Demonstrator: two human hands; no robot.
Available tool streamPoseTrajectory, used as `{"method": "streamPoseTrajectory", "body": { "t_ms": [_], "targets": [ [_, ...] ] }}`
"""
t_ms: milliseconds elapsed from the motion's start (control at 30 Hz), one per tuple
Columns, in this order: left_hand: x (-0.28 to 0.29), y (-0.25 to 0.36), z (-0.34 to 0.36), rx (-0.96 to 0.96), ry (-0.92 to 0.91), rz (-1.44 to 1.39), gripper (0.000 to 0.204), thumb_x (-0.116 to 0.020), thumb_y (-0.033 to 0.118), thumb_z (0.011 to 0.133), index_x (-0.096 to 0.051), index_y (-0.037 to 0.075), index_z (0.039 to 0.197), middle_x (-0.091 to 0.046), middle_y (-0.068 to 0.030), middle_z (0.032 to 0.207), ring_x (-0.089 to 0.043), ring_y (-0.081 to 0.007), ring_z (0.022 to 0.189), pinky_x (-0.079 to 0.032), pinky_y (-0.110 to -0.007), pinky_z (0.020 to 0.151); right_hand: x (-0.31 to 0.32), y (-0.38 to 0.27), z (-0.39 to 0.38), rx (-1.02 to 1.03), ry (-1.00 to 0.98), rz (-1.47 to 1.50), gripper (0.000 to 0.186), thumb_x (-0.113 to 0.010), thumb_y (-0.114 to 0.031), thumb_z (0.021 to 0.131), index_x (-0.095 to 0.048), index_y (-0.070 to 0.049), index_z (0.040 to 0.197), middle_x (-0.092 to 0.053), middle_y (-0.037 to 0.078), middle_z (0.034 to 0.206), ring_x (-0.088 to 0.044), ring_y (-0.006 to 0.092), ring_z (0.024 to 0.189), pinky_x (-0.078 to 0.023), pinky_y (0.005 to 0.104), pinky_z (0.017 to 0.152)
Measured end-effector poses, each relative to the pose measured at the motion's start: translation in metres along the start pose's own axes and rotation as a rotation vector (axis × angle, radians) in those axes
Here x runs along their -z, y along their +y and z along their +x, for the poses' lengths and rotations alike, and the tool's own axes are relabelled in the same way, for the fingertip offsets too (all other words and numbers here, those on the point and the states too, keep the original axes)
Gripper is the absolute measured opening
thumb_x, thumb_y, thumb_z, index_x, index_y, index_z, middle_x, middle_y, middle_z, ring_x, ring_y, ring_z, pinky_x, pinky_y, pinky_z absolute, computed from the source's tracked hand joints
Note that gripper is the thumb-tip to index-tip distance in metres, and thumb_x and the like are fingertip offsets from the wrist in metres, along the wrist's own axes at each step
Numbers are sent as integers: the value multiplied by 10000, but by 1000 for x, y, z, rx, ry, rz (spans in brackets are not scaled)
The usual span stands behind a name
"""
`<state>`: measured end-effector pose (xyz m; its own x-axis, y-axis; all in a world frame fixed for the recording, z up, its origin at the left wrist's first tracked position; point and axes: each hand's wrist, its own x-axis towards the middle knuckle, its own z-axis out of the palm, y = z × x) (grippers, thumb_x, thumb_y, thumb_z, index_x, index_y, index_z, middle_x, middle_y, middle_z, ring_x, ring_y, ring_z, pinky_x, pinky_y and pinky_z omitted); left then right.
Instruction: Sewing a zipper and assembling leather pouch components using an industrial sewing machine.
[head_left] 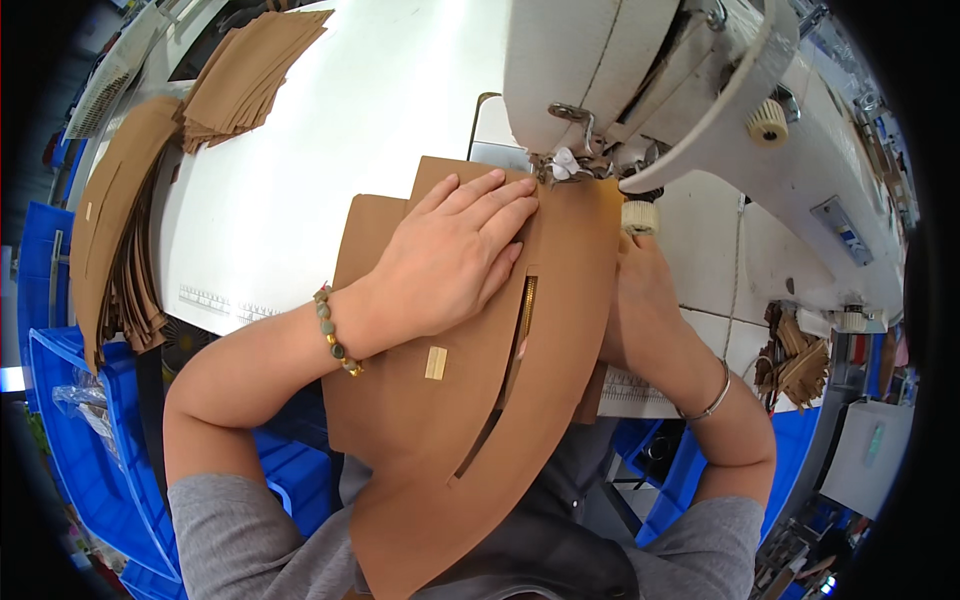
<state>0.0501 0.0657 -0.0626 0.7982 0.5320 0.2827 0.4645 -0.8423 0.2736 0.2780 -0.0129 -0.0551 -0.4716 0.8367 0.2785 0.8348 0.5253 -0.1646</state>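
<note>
A large brown leather-like panel (pixel 430 420) lies across the sewing machine bed and hangs toward my lap. Its upper edge is beneath the machine's needle area (pixel 570 165). Gold zipper teeth (pixel 528 305) show in a long slot, and a fingertip shows through it. A small pale tab (pixel 436 363) sits on the panel. My left hand (pixel 455 245) rests flat on top, fingers stretched toward the needle. At the panel's right edge, my right hand (pixel 640 285) grips it; its fingers are partly hidden by the panel and a cream knob (pixel 640 217).
A stack of brown strips (pixel 250 75) lies at the far left, with slotted brown panels (pixel 120 220) draped nearby. Blue bins (pixel 100 430) stand left of the table. The machine arm (pixel 790 180) takes up the upper right. Brown scraps (pixel 793 360) hang at the right.
</note>
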Motion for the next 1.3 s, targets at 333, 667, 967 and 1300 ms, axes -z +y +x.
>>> {"method": "streamPoseTrajectory", "body": {
  "t_ms": [333,667,967,1300],
  "targets": [
    [-6,-38,41,50,25,32,346,-595,212,1013,-631,-2,1283,-664,-143,1338,-549,-348,1379,-426,-523,1165,6,-3,3,-36,-38,96,736,-765,-511,809,-655,-63,1383,-711,185,1180,-660,391,1132,-405,645,1105],
    [8,-32,33,51,27,-27,355,-640,189,984,-636,2,1286,-667,-152,1337,-578,-346,1341,-448,-516,1142,3,1,1,-21,-24,81,716,-743,-529,828,-659,-53,1357,-710,181,1196,-664,381,1133,-418,649,1089],
    [5,-9,-2,-42,5,21,495,-638,205,1013,-565,44,1475,-594,-136,1496,-544,-323,1415,-415,-575,1167,3,0,-2,-26,-46,41,703,-760,-474,817,-653,-50,1367,-683,167,1287,-639,367,1192,-381,654,1129],
    [5,-11,-1,-45,13,32,465,-617,174,1019,-582,52,1466,-581,-116,1523,-545,-314,1414,-415,-567,1173,9,-5,3,-52,-48,40,804,-763,-581,789,-656,-58,1390,-735,120,1214,-684,335,1127,-372,649,1144]
  ]
}}
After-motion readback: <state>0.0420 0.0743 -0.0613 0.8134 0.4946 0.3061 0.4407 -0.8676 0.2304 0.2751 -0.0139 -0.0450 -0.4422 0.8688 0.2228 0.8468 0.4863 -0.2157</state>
